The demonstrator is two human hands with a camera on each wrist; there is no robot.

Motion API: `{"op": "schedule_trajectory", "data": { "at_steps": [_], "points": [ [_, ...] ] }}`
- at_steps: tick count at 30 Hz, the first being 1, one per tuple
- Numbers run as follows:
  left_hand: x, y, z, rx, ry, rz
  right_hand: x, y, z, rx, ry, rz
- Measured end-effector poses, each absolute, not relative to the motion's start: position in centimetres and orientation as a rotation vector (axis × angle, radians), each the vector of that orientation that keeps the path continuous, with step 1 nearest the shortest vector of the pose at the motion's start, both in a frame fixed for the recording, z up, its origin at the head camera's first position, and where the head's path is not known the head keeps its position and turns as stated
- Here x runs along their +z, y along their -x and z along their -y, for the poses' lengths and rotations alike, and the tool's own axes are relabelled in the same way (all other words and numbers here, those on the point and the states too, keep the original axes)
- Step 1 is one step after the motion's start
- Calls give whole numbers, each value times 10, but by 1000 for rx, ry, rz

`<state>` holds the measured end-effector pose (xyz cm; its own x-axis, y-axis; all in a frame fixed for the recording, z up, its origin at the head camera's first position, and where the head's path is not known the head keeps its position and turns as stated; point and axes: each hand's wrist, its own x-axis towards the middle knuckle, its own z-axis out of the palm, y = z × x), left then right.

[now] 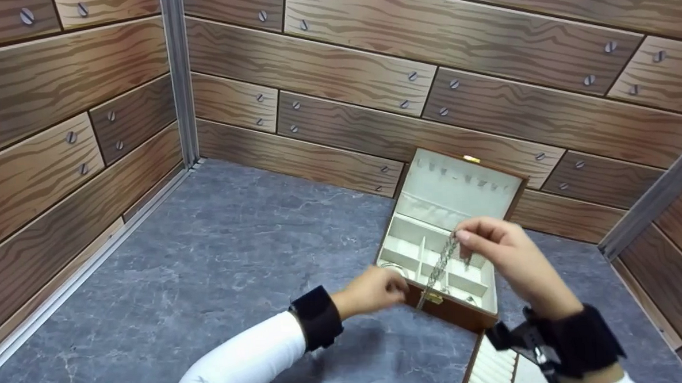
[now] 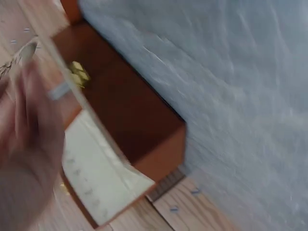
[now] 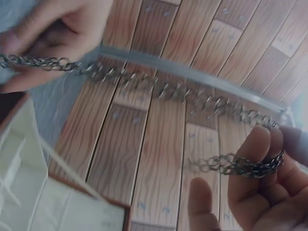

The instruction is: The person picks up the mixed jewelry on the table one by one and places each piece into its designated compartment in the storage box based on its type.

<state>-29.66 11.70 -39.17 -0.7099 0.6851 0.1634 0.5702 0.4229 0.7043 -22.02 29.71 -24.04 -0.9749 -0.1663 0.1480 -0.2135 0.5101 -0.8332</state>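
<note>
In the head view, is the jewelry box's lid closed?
No, the lid stands raised, leaving the compartments exposed, while the right hand holds up a chain.

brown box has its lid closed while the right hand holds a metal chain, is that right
Not quite: the lid of the brown box stands open, as the head view shows, with the pale compartments exposed. The right hand does hold a metal chain.
</note>
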Motion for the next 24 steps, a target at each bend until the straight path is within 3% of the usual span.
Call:
{"op": "schedule_trajectory", "data": {
  "at_steps": [7,16,24],
  "points": [
    [-403,326,-125,1129,-726,-2942,-223,259,-320,1390,-258,2714],
    [-415,342,-127,1273,-561,-2902,-216,323,-335,1547,-234,2566],
    [-412,352,-128,1218,-444,-2809,-241,379,-345,1397,-122,2514]
  ]
}}
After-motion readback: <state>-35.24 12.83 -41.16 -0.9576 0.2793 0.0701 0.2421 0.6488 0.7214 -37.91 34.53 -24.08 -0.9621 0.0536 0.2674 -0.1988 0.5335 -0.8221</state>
